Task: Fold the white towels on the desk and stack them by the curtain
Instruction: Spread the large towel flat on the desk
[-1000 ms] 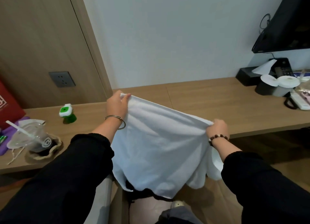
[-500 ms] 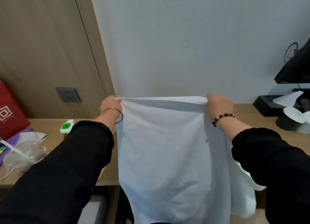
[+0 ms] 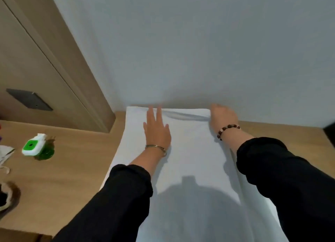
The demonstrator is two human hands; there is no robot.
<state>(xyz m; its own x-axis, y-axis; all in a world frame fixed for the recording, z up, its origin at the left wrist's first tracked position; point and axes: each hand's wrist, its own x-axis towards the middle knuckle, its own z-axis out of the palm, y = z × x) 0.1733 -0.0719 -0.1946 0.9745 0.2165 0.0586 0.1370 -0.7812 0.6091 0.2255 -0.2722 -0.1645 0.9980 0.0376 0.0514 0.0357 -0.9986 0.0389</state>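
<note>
A white towel (image 3: 192,151) lies spread flat on the wooden desk (image 3: 72,169), its far edge against the wall and its near part running off the bottom of the view. My left hand (image 3: 156,131) rests flat on the towel near the far edge, fingers straight. My right hand (image 3: 222,118) sits at the towel's far right corner; its fingers are blurred, and whether they still pinch the cloth cannot be told. No curtain is in view.
A green and white small device (image 3: 37,147) stands on the desk to the left. A dark socket plate (image 3: 29,99) is set in the wooden wall panel. A brown bowl-like object (image 3: 7,196) and white paper (image 3: 4,154) lie at the left edge.
The towel went from hanging between both hands in the air to lying flat on the desk. My left hand let go of its corner and now presses flat on the cloth.
</note>
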